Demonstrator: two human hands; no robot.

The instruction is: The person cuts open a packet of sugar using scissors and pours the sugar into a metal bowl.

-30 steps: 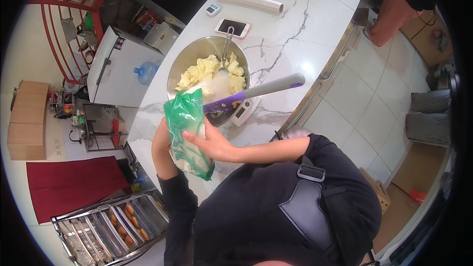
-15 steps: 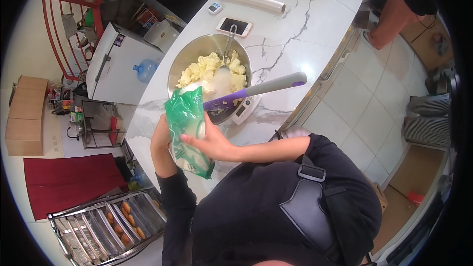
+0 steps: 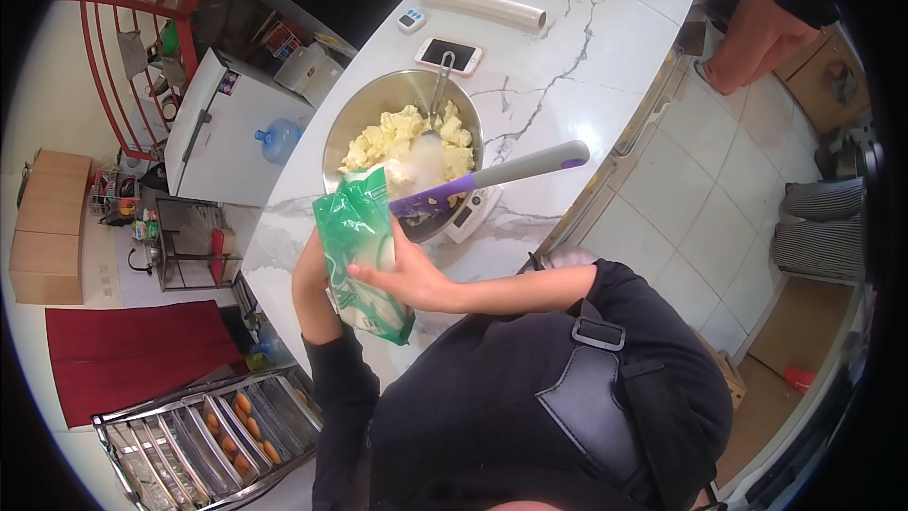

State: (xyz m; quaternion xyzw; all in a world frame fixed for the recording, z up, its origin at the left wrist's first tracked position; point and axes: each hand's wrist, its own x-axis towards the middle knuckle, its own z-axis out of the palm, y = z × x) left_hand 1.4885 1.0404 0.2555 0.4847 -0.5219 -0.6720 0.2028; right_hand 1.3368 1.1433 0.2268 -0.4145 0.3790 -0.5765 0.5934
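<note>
My right hand [image 3: 416, 274] grips the near side of a green-and-clear plastic bag [image 3: 357, 251] of white granules, thumb across its front. On the bag's other side, my left hand [image 3: 310, 270] wraps round it, fingers mostly hidden behind. The bag tilts with its mouth over a steel mixing bowl [image 3: 338, 123], and white granules lie below it. Yellow butter-like chunks [image 3: 392, 132] fill much of the bowl. A spatula [image 3: 520, 166] with purple blade and grey handle leans across the rim. A wire-handled metal utensil [image 3: 442, 85] stands inside. Under the bowl is a white digital scale [image 3: 470, 216].
On the marble counter [image 3: 539, 85] lie a phone [image 3: 449, 56], a small timer [image 3: 410, 20] and a white roll [image 3: 482, 5]. A rack of trays [image 3: 208, 435] holds baked pieces at lower left. Another person [image 3: 771, 28] stands at upper right.
The bag stays tilted over the bowl in both hands, with a slight shift. The white granules in the bowl look blurred beneath its mouth. The other person's legs have shifted a little.
</note>
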